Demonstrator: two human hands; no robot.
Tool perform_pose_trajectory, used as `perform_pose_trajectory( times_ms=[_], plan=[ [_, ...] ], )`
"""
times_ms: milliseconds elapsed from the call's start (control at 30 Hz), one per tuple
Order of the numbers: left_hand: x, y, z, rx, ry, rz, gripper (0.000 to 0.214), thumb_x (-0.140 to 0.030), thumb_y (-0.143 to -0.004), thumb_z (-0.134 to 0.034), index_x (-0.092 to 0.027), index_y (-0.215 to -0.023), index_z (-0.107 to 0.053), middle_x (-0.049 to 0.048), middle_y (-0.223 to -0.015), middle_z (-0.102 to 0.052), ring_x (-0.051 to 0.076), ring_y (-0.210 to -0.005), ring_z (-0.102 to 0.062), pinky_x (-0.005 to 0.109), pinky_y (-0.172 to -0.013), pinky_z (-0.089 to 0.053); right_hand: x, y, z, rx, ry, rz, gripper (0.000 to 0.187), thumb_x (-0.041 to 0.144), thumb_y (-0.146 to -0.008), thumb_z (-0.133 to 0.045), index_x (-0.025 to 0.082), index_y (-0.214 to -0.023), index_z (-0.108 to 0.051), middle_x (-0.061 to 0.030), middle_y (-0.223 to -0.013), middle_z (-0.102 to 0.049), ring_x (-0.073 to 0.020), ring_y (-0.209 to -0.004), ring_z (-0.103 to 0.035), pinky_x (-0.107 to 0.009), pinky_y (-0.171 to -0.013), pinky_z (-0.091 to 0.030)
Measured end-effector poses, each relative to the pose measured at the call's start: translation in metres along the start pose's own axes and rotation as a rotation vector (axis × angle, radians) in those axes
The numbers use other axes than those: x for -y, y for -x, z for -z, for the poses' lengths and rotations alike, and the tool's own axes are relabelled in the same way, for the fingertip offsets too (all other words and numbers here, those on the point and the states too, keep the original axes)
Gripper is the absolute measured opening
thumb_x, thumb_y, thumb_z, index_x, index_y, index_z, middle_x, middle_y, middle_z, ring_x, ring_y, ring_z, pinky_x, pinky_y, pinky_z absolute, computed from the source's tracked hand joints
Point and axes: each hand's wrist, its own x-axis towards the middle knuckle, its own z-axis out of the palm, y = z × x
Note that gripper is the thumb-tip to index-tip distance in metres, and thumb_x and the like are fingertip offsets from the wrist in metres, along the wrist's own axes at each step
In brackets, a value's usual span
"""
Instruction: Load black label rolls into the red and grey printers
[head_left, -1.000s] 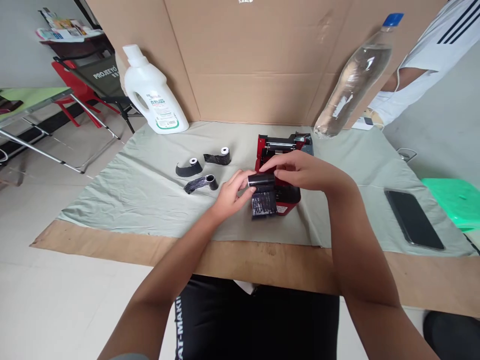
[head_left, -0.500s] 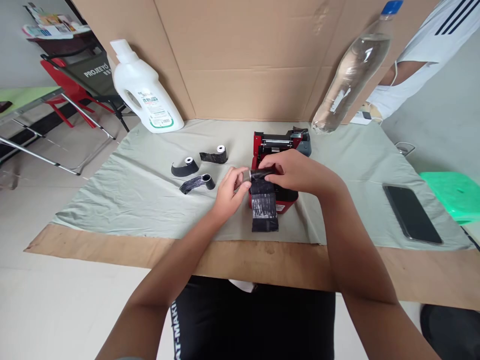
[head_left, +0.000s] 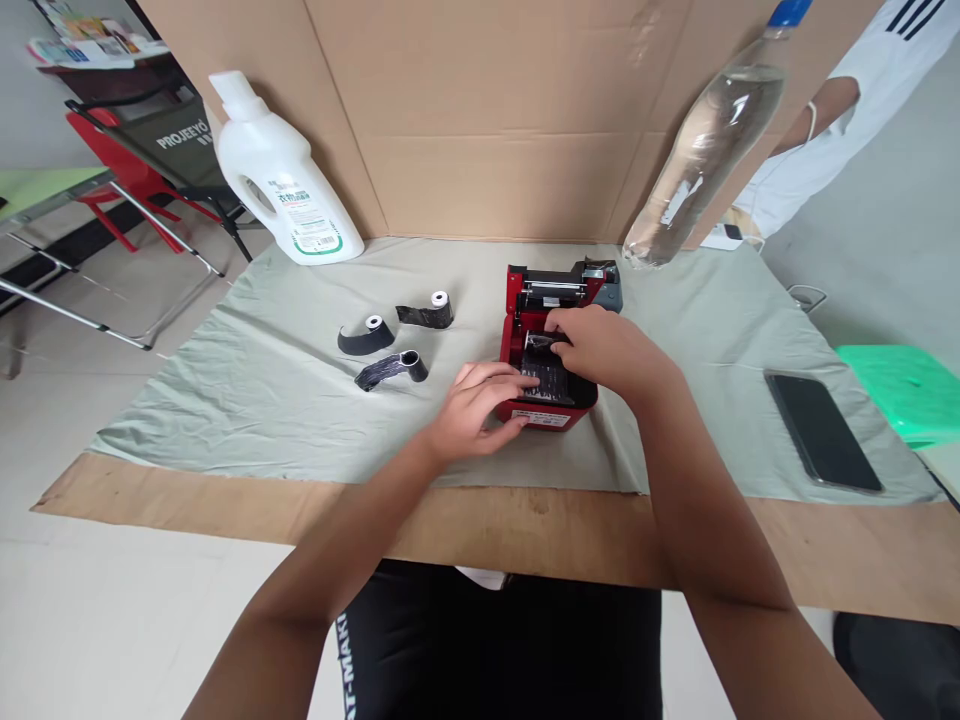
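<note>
A small red and black label printer (head_left: 513, 345) stands on the cloth with its lid tipped back. A shiny black ribbon roll (head_left: 546, 380) lies inside its bay, the loose end spread toward the front. My right hand (head_left: 611, 350) reaches in from the right, thumb and fingers closed round the roll's right end. With fingers stretched out, my left hand (head_left: 480, 408) rests over the printer's front left edge, its fingertips on the loose ribbon. To the left lie three more ribbon rolls: an upper one (head_left: 433, 312), a middle one (head_left: 371, 337) and a lower one (head_left: 397, 369).
A white detergent bottle (head_left: 289, 190) and a clear water bottle (head_left: 701, 160) lean against the cardboard (head_left: 480, 120) behind. On the right lie a phone (head_left: 823, 430) and, beyond the cloth, a green stool (head_left: 904, 390). A person in white (head_left: 847, 130) is behind the cardboard.
The ribbon roll has gone down into the printer bay, and its hanging end now lies inside. My left hand has let go of the roll's end and moved right and down onto the ribbon.
</note>
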Motion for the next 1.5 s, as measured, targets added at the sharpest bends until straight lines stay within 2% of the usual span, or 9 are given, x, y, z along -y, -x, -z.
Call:
perform_pose_trajectory(
  times_ms=[233,333,533,867,1000,1167,1333,1400,1500],
  plan=[
    [-0.004,-0.004,0.002,0.01,-0.072,-0.058,0.01,-0.026,-0.094,-0.065,-0.024,-0.086,-0.059,0.0082,-0.123,-0.081,0.028,-0.125,-0.069,0.046,-0.096,-0.048,0.0,-0.008,-0.007,-0.026,0.014,0.039,0.022,0.013,-0.097,-0.051,0.019,-0.105,-0.07,-0.0143,-0.105,-0.075,-0.03,-0.105,-0.063,-0.034,-0.072,-0.039],
    [-0.005,-0.005,0.002,0.009,-0.097,-0.107,0.002,-0.023,-0.093,-0.065,-0.024,-0.092,-0.065,0.0056,-0.121,-0.082,0.026,-0.117,-0.072,0.044,-0.096,-0.048,-0.007,-0.011,-0.009,-0.028,-0.027,0.065,0.023,0.013,-0.097,-0.051,0.018,-0.108,-0.07,-0.0134,-0.108,-0.075,-0.0279,-0.102,-0.064,-0.033,-0.074,-0.04],
    [-0.003,-0.003,0.001,0.016,-0.078,-0.083,0.021,-0.025,-0.092,-0.067,-0.025,-0.112,-0.07,0.007,-0.119,-0.082,0.026,-0.114,-0.074,0.044,-0.1,-0.047,-0.009,-0.011,-0.009,-0.034,-0.106,0.093,0.028,0.01,-0.094,-0.052,0.015,-0.114,-0.071,-0.0136,-0.116,-0.076,-0.0266,-0.104,-0.067,-0.033,-0.082,-0.043],
    [0.0,0.003,-0.002,0.014,-0.096,-0.048,0.023,-0.028,-0.092,-0.066,-0.026,-0.114,-0.073,0.0072,-0.109,-0.082,0.026,-0.112,-0.073,0.044,-0.101,-0.048,-0.012,-0.008,-0.007,-0.043,-0.173,0.116,0.028,0.014,-0.096,-0.054,0.017,-0.115,-0.074,-0.0114,-0.127,-0.076,-0.0286,-0.116,-0.067,-0.035,-0.091,-0.047],
    [-0.001,0.0,-0.002,-0.032,-0.101,-0.113,0.027,-0.025,-0.092,-0.067,-0.024,-0.119,-0.071,0.0079,-0.112,-0.082,0.026,-0.112,-0.073,0.043,-0.098,-0.048,-0.004,-0.009,-0.011,-0.036,-0.115,0.053,0.037,0.008,-0.091,-0.054,0.014,-0.123,-0.072,-0.0168,-0.134,-0.074,-0.0305,-0.122,-0.066,-0.036,-0.093,-0.046],
    [0.002,0.001,-0.003,-0.024,-0.132,-0.062,0.026,-0.029,-0.095,-0.064,-0.024,-0.119,-0.072,0.0081,-0.108,-0.082,0.026,-0.112,-0.072,0.043,-0.097,-0.049,0.007,-0.017,-0.019,0.068,0.041,0.016,0.036,0.007,-0.09,-0.055,0.015,-0.12,-0.074,-0.0169,-0.129,-0.076,-0.0332,-0.122,-0.067,-0.046,-0.103,-0.039],
    [0.001,0.001,-0.002,0.018,-0.167,-0.032,0.028,-0.032,-0.096,-0.062,-0.023,-0.121,-0.071,0.0102,-0.112,-0.081,0.028,-0.113,-0.072,0.044,-0.097,-0.05,-0.008,-0.01,-0.004,0.123,-0.099,0.109,0.02,0.02,-0.092,-0.062,0.022,-0.1,-0.079,-0.0073,-0.103,-0.08,-0.0312,-0.109,-0.07,-0.046,-0.099,-0.043],
    [-0.001,0.0,-0.001,0.003,-0.157,-0.059,0.03,-0.03,-0.095,-0.063,-0.023,-0.124,-0.07,0.0103,-0.115,-0.081,0.027,-0.113,-0.072,0.043,-0.097,-0.049,-0.016,-0.002,0.007,0.005,-0.24,0.173,0.019,0.028,-0.095,-0.062,0.024,-0.095,-0.08,-0.0046,-0.092,-0.079,-0.0292,-0.1,-0.07,-0.041,-0.091,-0.048],
    [-0.002,-0.001,0.0,-0.022,-0.149,-0.108,0.032,-0.026,-0.094,-0.065,-0.023,-0.126,-0.068,0.0091,-0.117,-0.081,0.026,-0.111,-0.073,0.042,-0.096,-0.049,-0.024,0.003,0.017,-0.437,-0.362,0.124,0.028,0.033,-0.101,-0.052,0.023,-0.1,-0.078,-0.0078,-0.101,-0.078,-0.0302,-0.108,-0.066,-0.043,-0.094,-0.051]
  ],
)
